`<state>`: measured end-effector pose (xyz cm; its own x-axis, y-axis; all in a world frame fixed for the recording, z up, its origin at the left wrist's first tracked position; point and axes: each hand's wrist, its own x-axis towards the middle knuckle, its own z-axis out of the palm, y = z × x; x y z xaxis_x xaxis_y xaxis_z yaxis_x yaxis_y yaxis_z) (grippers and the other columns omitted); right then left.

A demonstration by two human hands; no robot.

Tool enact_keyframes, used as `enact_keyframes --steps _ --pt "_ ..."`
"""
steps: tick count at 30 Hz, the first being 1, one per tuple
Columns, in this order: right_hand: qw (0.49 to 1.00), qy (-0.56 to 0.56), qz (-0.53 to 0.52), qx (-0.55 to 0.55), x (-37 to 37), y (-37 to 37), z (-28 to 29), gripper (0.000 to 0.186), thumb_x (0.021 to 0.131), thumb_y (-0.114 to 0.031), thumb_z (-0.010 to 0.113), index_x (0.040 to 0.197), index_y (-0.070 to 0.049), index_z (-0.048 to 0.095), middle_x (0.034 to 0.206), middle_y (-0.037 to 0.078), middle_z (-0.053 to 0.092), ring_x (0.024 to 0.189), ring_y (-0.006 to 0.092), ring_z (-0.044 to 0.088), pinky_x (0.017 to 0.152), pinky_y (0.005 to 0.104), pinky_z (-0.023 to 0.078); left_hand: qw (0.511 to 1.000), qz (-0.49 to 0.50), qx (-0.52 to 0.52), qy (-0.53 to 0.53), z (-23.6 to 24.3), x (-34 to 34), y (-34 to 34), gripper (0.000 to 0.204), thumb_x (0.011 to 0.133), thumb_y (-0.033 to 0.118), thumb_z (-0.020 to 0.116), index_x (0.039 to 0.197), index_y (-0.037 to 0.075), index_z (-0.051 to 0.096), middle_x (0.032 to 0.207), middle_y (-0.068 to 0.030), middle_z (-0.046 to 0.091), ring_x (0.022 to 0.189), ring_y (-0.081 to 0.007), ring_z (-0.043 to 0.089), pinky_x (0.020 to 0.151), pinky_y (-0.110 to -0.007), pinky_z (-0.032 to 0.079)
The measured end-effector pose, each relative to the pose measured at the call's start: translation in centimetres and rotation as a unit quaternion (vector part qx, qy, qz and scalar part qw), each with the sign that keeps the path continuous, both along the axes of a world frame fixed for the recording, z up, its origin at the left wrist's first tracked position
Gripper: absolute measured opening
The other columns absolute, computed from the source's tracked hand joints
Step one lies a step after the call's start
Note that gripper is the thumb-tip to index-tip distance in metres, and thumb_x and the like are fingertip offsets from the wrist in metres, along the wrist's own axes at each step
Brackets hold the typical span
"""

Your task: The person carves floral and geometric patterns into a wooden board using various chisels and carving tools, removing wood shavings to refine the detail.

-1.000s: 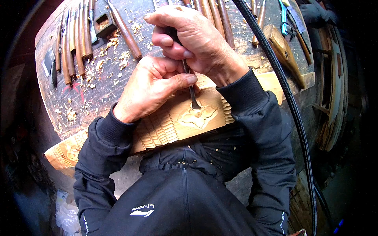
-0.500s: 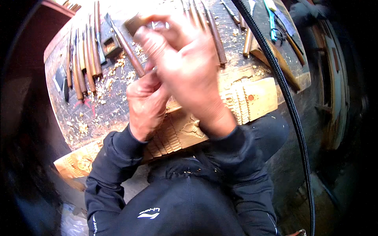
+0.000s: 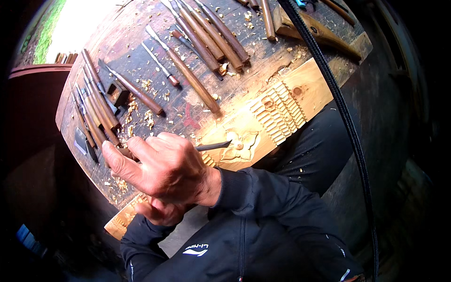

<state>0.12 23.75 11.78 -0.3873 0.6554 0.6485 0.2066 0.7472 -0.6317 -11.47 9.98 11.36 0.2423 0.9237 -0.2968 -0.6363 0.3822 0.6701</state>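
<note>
Worn worktable (image 3: pixel 117 52): wooden-handled chisels (image 3: pixel 185 71), pale shavings (image 3: pixel 149 120) scattered, wooden mallet (image 3: pixel 332 41), carved board (image 3: pixel 277 113) along near edge.

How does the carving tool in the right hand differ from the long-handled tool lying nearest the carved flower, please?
The held tool is gripped in the right hand, while the long-handled tool lies loose on the table. The held tool's blade looks dark; the long-handled tool's looks paler. The held tool points right, toward the carved flower; the long-handled tool's blade points toward the picture's upper left. Both are slender, bladed hand tools.
</note>
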Motion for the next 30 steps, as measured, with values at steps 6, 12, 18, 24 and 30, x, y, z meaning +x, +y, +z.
enact_keyframes --steps 6,12,18,24,30 --pt "0.999 -0.007 0.042 -0.015 -0.1 -0.3 -1.3 0.049 0.093 -0.023 0.070 0.134 0.004 0.074 0.075 0.007 0.060 0.062 0.0198 0.066 0.052 0.0364 0.050 0.993 -0.047 -0.047 0.095 -0.2 0.9 2.0 0.152 0.075 0.101 0.073 0.180 0.004 0.022 0.180 -0.0164 0.040 0.167 -0.0341 0.038 0.137 -0.049 0.031" --pt "0.995 -0.027 0.088 -0.034 0.0 -0.7 -1.9 0.056 0.091 -0.028 0.071 0.134 0.008 0.072 0.077 0.012 0.063 0.062 0.0247 0.070 0.054 0.0369 0.055 0.963 0.122 0.231 0.063 -4.7 2.1 4.5 0.103 0.081 0.055 0.073 0.169 0.012 0.042 0.169 -0.0167 0.051 0.161 -0.0299 0.043 0.136 -0.044 0.030" --pt "0.993 -0.010 0.096 -0.070 -0.1 -0.7 -2.2 0.057 0.091 -0.033 0.073 0.130 0.009 0.071 0.078 0.015 0.063 0.061 0.0295 0.072 0.055 0.0410 0.057 0.885 0.260 0.386 -0.004 -5.6 5.4 7.6 0.077 0.083 0.027 0.073 0.157 0.015 0.056 0.157 -0.0167 0.061 0.155 -0.0283 0.049 0.134 -0.041 0.032" --pt "0.995 0.012 0.053 -0.079 -0.1 -0.7 -2.2 0.053 0.091 -0.032 0.089 0.131 0.000 0.078 0.076 0.006 0.058 0.061 0.0205 0.069 0.053 0.0360 0.053 0.995 0.044 0.069 -0.052 -5.2 1.1 -0.2 0.101 0.092 0.040 0.080 0.175 0.012 0.032 0.179 -0.0193 0.036 0.167 -0.0346 0.036 0.139 -0.050 0.026" --pt "0.996 -0.002 0.058 -0.074 0.2 -0.6 -2.3 0.053 0.093 -0.037 0.086 0.132 -0.002 0.078 0.076 0.005 0.057 0.061 0.0198 0.068 0.053 0.0359 0.052 0.994 -0.046 -0.091 -0.041 -1.3 0.9 0.9 0.122 0.095 0.054 0.086 0.183 0.010 0.015 0.188 -0.0207 0.020 0.172 -0.0379 0.028 0.141 -0.054 0.023"
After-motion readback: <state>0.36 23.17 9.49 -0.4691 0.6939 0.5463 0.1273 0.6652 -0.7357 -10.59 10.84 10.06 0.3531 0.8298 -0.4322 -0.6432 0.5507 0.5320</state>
